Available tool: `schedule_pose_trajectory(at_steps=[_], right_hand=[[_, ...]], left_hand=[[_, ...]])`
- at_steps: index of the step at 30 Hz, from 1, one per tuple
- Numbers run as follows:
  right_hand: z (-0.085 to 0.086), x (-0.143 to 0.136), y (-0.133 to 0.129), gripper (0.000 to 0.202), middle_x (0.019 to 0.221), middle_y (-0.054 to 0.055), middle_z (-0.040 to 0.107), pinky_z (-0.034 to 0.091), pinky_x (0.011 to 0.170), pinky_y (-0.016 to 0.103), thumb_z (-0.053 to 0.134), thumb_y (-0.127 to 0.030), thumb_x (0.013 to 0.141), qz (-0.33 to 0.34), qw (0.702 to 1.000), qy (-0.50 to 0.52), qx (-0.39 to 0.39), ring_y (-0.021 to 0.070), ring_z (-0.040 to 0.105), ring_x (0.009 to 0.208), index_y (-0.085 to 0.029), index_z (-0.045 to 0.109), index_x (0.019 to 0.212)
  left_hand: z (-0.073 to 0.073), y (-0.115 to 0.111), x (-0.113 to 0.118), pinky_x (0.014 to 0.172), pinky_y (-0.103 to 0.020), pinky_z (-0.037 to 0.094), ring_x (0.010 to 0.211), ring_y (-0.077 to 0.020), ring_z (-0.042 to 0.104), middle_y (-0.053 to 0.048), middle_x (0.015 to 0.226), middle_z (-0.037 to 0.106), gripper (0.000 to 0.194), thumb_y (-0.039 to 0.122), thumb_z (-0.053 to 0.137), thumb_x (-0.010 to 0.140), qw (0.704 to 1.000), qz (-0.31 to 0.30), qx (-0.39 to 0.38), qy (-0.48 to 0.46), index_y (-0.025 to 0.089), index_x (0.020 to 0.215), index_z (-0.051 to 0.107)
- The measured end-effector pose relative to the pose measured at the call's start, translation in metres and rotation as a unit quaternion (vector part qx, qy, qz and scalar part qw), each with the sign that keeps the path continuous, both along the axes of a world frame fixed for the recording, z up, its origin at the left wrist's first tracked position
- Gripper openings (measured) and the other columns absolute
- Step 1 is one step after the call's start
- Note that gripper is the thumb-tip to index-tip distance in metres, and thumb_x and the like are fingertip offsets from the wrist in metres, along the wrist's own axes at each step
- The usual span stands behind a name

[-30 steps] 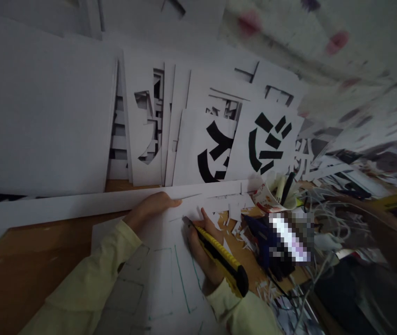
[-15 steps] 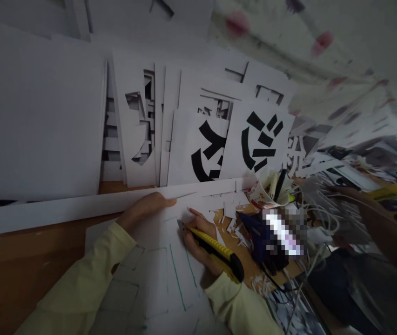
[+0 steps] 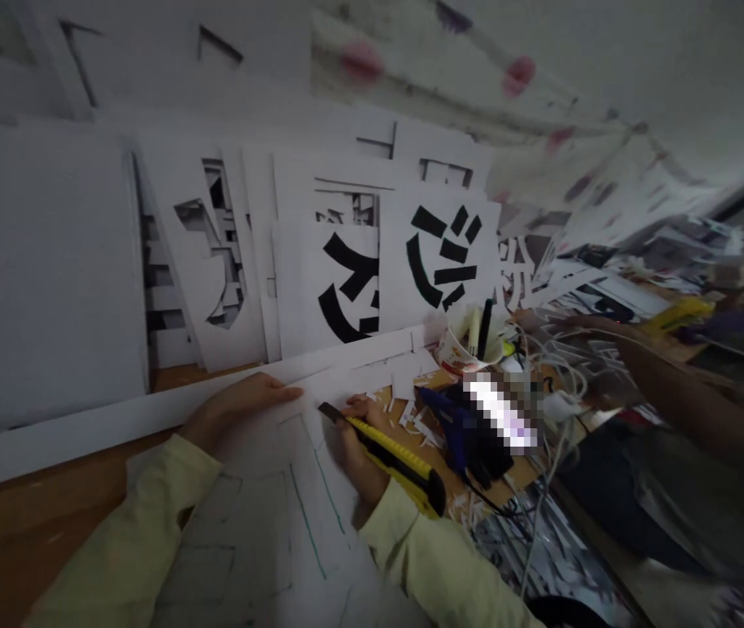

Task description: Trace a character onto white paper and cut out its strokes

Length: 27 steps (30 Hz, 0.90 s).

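My right hand (image 3: pixel 359 449) is closed around a yellow and black utility knife (image 3: pixel 398 453), whose dark blade points up and left just over a white foam-like board (image 3: pixel 260 488). Green and dark marker lines outline shapes on that board. My left hand (image 3: pixel 247 403) lies on the board's far part, fingers stretched to the right and holding nothing that I can see. Behind the hands runs a long white strip (image 3: pixel 116 417). Close to the knife, small white offcuts (image 3: pixel 420 423) litter the wooden table (image 3: pixel 51 541).
White boards with cut-out characters (image 3: pixel 440 253) lean upright at the back. A paper cup (image 3: pixel 460 349) holds pens. A blue tool (image 3: pixel 443 419), perhaps a glue gun, lies by tangled white cables (image 3: pixel 568 375). Another person's arm (image 3: pixel 659 392) reaches in from the right.
The view has shifted, so the boards and cup sit further left. The knife blade now lies at a flatter angle and shows its dark broad side. Both hands stay near the same part of the board.
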State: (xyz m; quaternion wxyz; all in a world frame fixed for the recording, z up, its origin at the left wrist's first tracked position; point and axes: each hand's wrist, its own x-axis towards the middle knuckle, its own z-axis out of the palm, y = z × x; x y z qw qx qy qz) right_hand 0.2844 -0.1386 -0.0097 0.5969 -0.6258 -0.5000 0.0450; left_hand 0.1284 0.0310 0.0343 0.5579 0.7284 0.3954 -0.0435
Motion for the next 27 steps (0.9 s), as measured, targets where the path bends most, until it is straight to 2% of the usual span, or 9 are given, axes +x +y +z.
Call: schedule_pose_trajectory(at_steps=[3,6,11,16,22,27], right_hand=[[0.005,-0.002,0.002,0.005,0.077,-0.001,0.062,0.05,0.067,0.03,0.056,-0.028,0.084,-0.007,0.999,0.021,0.025,0.0169,0.063,0.073,-0.024,0.057,0.082],[0.007,-0.003,-0.002,0.002,0.075,-0.002,0.06,0.047,0.065,0.029,0.055,-0.026,0.086,-0.017,0.999,0.038,0.022,0.0158,0.06,0.07,-0.024,0.056,0.085],[0.008,-0.005,-0.012,0.01,0.073,-0.002,0.058,0.044,0.06,0.028,0.054,-0.033,0.086,-0.006,0.998,0.042,0.035,0.0156,0.058,0.065,-0.024,0.057,0.084],[0.013,-0.007,-0.016,0.008,0.068,-0.003,0.057,0.044,0.06,0.029,0.053,-0.031,0.083,-0.014,0.998,0.046,0.039,0.0155,0.057,0.062,-0.024,0.057,0.081],[0.018,-0.006,-0.021,0.008,0.069,-0.002,0.061,0.045,0.059,0.028,0.054,-0.029,0.081,-0.004,0.998,0.055,0.034,0.015,0.058,0.061,-0.024,0.06,0.081],[0.015,-0.005,-0.022,0.008,0.068,-0.003,0.06,0.044,0.058,0.026,0.054,-0.03,0.082,-0.013,0.997,0.063,0.043,0.0144,0.059,0.061,-0.024,0.06,0.082]], left_hand=[[0.002,0.009,0.005,0.06,-0.027,0.044,0.067,-0.0209,0.06,-0.003,0.071,0.069,0.059,0.07,0.074,0.059,0.997,-0.016,-0.036,0.061,0.014,0.077,0.07],[0.009,0.013,0.013,0.067,-0.028,0.047,0.077,-0.0243,0.065,-0.005,0.081,0.075,0.051,0.054,0.082,0.053,0.995,-0.048,-0.047,0.079,0.015,0.085,0.074],[0.019,0.003,0.026,0.075,-0.031,0.051,0.086,-0.0271,0.069,-0.006,0.089,0.079,0.047,0.037,0.082,0.049,0.99,-0.052,-0.109,0.072,0.015,0.091,0.075],[0.017,-0.006,0.031,0.078,-0.036,0.053,0.087,-0.0298,0.07,-0.008,0.089,0.079,0.044,0.033,0.081,0.048,0.984,-0.024,-0.162,0.072,0.016,0.087,0.074],[0.006,0.0,0.03,0.078,-0.042,0.056,0.087,-0.0353,0.071,-0.012,0.09,0.078,0.042,0.037,0.083,0.045,0.974,-0.023,-0.197,0.108,0.018,0.082,0.075],[0.001,-0.001,0.031,0.073,-0.046,0.059,0.09,-0.0389,0.071,-0.014,0.088,0.077,0.046,0.041,0.081,0.043,0.961,-0.023,-0.234,0.142,0.018,0.083,0.073]])
